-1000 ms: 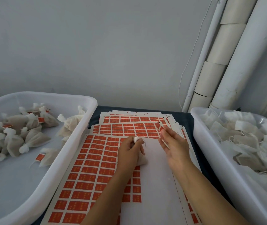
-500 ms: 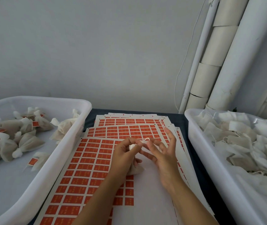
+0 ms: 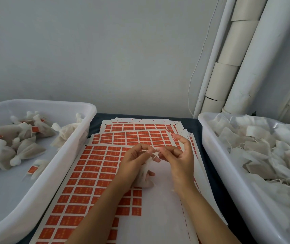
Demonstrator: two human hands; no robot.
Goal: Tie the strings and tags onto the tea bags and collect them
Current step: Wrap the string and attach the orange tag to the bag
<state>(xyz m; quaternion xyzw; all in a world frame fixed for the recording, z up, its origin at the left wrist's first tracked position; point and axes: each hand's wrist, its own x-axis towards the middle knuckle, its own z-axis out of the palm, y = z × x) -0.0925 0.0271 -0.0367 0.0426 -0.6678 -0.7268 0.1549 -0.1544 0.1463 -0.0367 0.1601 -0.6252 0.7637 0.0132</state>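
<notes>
My left hand (image 3: 133, 161) grips a white tea bag (image 3: 144, 175) by its gathered neck, and the bag's body hangs below my fingers over the sheets. My right hand (image 3: 177, 155) pinches the thin white string (image 3: 155, 153) at the bag's neck, thumb and forefinger closed on it, with the other fingers spread. Both hands meet above the stacked sheets of orange tags (image 3: 95, 166). The knot itself is too small to make out.
A white tub (image 3: 80, 138) on the left holds several tied tea bags (image 3: 22, 148) with orange tags. A white tub (image 3: 216, 155) on the right is full of untied bags and strings (image 3: 264, 148). White pipes (image 3: 237, 67) stand against the wall at the back right.
My right hand has come in from the tag sheet to meet my left hand at the bag's neck and now pinches the string. The bag has lifted slightly.
</notes>
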